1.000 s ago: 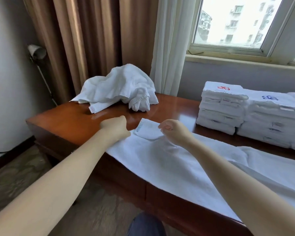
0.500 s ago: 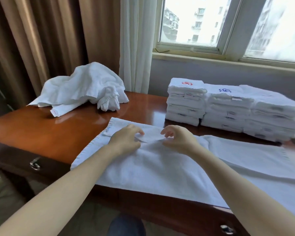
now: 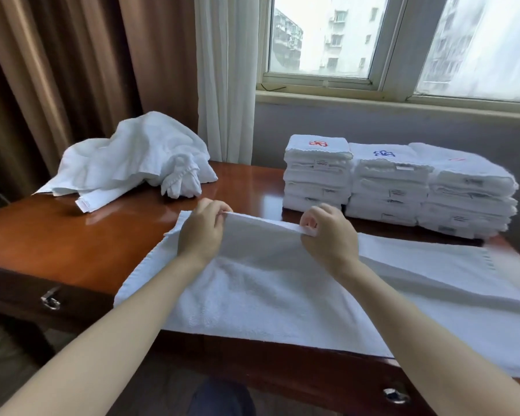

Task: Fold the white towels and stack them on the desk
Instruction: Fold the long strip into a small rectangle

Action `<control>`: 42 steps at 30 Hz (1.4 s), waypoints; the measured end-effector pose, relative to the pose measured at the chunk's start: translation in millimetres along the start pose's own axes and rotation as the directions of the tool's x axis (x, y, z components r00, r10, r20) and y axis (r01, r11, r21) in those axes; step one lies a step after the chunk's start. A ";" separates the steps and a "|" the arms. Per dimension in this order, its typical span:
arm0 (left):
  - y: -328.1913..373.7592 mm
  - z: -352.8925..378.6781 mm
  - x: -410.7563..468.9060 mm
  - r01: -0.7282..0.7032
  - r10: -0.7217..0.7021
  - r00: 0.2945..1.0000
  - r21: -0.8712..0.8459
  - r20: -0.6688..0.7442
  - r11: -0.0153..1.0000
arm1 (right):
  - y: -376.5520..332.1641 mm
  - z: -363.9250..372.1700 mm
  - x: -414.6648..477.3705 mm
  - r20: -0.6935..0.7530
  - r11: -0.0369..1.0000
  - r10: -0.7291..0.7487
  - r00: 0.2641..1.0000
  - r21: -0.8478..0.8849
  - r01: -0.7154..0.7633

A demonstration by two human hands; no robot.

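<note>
White terry cloth, thick and nubbly, makes up the towel (image 3: 252, 289) that lies lengthwise across the near side of the surface (image 3: 72, 244), its right end running out of the picture. Both hands pinch its far long edge and hold that edge raised off the wood: the left hand (image 3: 201, 232) grips near the left corner, the right hand (image 3: 327, 235) further along, thumb and curled fingers closed on the hem.

Behind the right hand stand three stacks of folded towels (image 3: 388, 184), touching side by side, square-edged and neat. The left stack bears a red embroidered emblem (image 3: 318, 143) on top, the middle one a blue emblem (image 3: 384, 153), and the right one a trace of red stitching. Small sewn tags show along the folds, their print too small to read.

At the far left corner lies a loose heap of unfolded towels (image 3: 132, 157), crumpled, with one hemmed corner trailing toward the front.

The surface is glossy reddish-brown wood that mirrors the daylight; a metal drawer pull (image 3: 51, 301) hangs on its dark front. Brown pleated curtains (image 3: 57, 70) and a sheer white curtain (image 3: 225, 79) hang behind, beside a window (image 3: 327, 34) facing pale apartment blocks.
</note>
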State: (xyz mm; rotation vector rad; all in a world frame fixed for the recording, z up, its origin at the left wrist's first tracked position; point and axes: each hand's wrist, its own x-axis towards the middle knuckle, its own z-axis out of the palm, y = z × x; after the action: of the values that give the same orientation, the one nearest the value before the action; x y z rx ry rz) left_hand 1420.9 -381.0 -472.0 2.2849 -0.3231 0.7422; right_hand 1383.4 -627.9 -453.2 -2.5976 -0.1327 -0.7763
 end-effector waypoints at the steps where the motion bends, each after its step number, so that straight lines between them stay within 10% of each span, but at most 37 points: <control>1: 4.2 -4.6 4.0 -0.028 0.028 0.999 0.008 -0.039 1.000 | -2.6 -3.3 2.2 -0.030 1.000 0.004 1.000 0.018 -0.004; 6: 21.1 -25.4 4.4 -0.226 0.227 0.974 0.217 0.021 0.950 | -6.8 -15.0 6.9 0.261 0.998 -0.038 0.965 0.050 0.026; 10: 18.2 -23.3 -6.3 -0.181 0.082 0.954 0.337 0.287 0.924 | -1.6 -14.1 3.9 0.680 0.991 -0.046 0.732 0.124 -0.052; 18: 40.4 15.8 -1.3 -0.022 -0.070 0.924 0.236 0.376 0.972 | 14.1 -13.8 5.9 0.200 0.983 0.157 0.967 0.059 -0.172; 27: 46.9 83.3 -6.3 -0.138 -0.197 0.741 0.433 0.642 0.891 | 71.1 -5.4 -22.2 0.220 0.966 0.242 0.945 0.035 -0.255; 42: 26.5 101.1 38.6 -0.055 -0.119 0.851 0.312 0.512 0.949 | 93.4 6.2 -1.6 0.347 0.974 0.220 0.912 -0.121 -0.190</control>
State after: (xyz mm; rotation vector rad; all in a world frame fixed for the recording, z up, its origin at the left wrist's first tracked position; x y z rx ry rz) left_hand 1483.1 -470.8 -494.2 2.7765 -0.4378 0.1288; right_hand 1404.6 -709.9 -493.3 -2.7524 0.0694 -0.2319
